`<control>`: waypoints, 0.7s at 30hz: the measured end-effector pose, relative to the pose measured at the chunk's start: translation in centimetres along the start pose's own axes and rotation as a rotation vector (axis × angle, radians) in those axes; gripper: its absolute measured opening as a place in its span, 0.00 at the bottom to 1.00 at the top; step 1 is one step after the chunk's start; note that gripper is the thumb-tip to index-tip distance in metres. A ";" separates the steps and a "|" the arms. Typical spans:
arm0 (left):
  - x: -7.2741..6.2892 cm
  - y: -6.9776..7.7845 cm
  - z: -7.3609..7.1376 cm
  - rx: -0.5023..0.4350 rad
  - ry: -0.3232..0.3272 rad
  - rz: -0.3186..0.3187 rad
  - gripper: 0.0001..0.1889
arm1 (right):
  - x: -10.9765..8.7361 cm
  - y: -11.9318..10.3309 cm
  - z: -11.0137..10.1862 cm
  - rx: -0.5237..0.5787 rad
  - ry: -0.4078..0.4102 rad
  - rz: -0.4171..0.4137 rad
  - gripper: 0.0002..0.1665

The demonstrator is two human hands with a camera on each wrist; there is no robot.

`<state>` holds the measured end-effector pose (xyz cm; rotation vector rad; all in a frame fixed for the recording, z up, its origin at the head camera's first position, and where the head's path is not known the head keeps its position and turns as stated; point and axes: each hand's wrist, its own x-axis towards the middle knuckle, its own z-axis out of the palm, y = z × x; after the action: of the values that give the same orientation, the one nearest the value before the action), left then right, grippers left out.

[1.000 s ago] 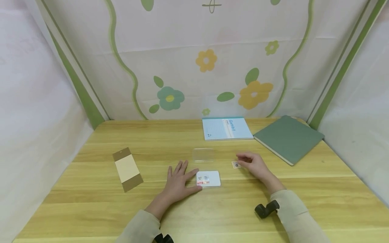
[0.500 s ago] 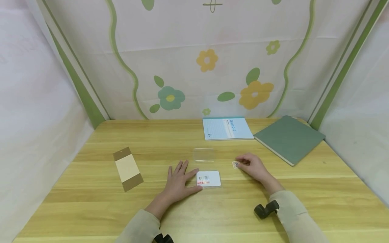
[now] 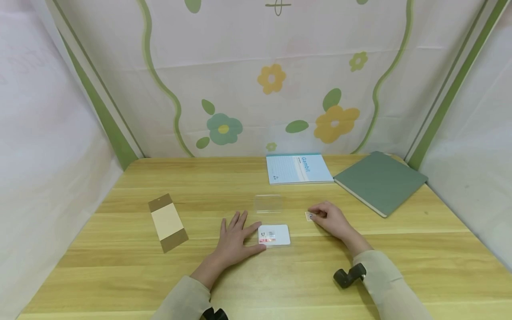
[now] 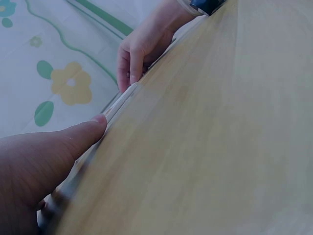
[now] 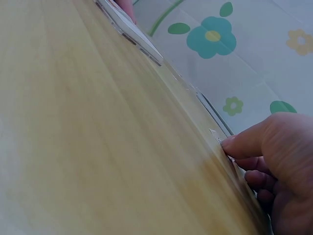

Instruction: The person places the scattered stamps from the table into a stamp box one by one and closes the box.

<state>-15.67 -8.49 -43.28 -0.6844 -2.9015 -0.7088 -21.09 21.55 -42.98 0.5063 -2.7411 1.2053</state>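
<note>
A white card (image 3: pixel 282 233) with a small print at its left lies in a shallow clear plastic case (image 3: pixel 276 246). My left hand (image 3: pixel 232 244) rests on the table with fingers spread, thumb and index finger touching the case's left side. In the left wrist view the left thumb (image 4: pixel 90 132) meets the case's edge. My right hand (image 3: pixel 334 220) pinches the right edge of a small square printed paper piece (image 3: pixel 308 216), covering much of it. In the right wrist view the right thumb (image 5: pixel 237 143) is on the piece, with the other fingers curled.
A clear plastic piece (image 3: pixel 268 203) lies just beyond the case. At the left is a brown and cream card (image 3: pixel 168 223). A light blue notebook (image 3: pixel 299 169) and a green book (image 3: pixel 380 183) lie at the back right. Patterned cloth walls surround the table (image 3: pixel 132 266).
My right hand has shifted slightly left over the small paper piece and now covers more of it. The left hand and the case have not moved.
</note>
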 end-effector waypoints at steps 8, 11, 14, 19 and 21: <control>0.0 0.0 0.0 -0.001 -0.003 0.002 0.35 | 0.0 0.0 0.0 -0.017 -0.003 -0.007 0.07; 0.0 0.0 0.0 0.001 -0.005 0.001 0.35 | 0.0 -0.1 0.0 -0.021 -0.002 -0.019 0.07; 0.0 0.1 0.0 0.000 -0.003 -0.001 0.35 | 0.1 -0.1 0.0 -0.029 -0.001 -0.030 0.07; 0.0 0.1 -0.1 -0.003 0.003 -0.001 0.35 | 0.1 -0.2 0.0 -0.034 -0.005 -0.031 0.09; 0.0 0.1 -0.1 -0.002 0.002 0.000 0.34 | 0.0 -0.1 0.1 -0.036 -0.010 -0.029 0.11</control>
<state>-15.64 -8.41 -43.14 -0.6830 -2.8990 -0.7128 -21.08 21.41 -42.95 0.5479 -2.7483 1.1478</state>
